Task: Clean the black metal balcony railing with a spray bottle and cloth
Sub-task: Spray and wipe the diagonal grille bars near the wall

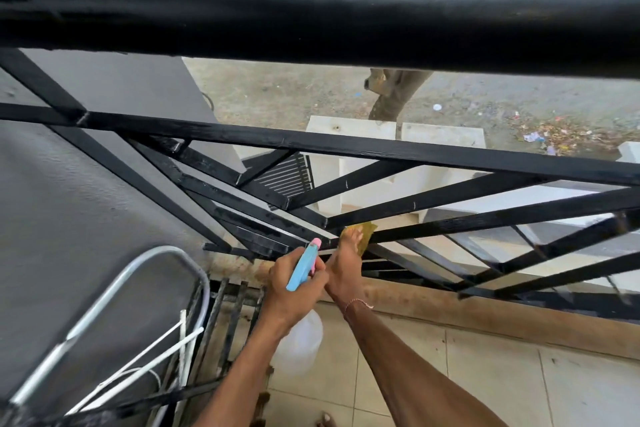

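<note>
black metal balcony railing [346, 146] fills the view — low on its diagonal bars, right hand [343, 270] presses a yellow cloth [363, 232]; left hand [294, 284] grips a blue-and-pink-headed clear spray bottle [304, 263] just beside it.

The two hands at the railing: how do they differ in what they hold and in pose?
The left hand grips the spray bottle; the right hand presses a yellow cloth on a railing bar. Left fingers curl; the right reaches farther forward. Both work low down.
</note>
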A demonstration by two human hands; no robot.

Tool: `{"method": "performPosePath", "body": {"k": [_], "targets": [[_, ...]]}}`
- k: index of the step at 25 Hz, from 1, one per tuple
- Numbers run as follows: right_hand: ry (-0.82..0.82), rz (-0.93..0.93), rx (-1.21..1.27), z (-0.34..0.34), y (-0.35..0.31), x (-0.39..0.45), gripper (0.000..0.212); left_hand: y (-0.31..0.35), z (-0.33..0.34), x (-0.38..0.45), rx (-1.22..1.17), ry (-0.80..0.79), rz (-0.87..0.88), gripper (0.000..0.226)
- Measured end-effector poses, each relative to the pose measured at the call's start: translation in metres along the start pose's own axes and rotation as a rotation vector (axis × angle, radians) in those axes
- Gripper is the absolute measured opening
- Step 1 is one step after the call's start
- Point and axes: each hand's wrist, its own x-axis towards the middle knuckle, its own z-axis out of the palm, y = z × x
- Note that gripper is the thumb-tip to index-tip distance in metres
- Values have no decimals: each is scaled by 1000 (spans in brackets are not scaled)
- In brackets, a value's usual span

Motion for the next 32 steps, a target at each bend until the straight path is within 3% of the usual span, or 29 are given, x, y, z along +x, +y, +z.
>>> {"method": "performPosePath", "body": {"k": [3,4,10,16,22,26,32], "targets": [[54,52,410,-11,-15,-15,34,-2,-9,3,-27,14,-4,17],[45,51,515,-17,-26,-24,25,0,-11,3,-37,17,0,17],[-76,244,1137,-62,-43,-61,34,16,-10,1,-65,8,18,15],[53,140,683,-113,-22,-109,32,32,5,-13,59,-69,121,19],[133,182,513,-141,-5,-133,33,53,22,-18,-27,-235,65,13],[175,172,468,-152,-3,-139,32,70,35,-23,-2,-214,105,21],[238,133,448,-180,-25,-156,36,85,48,-23,-48,-253,111,14]]}}
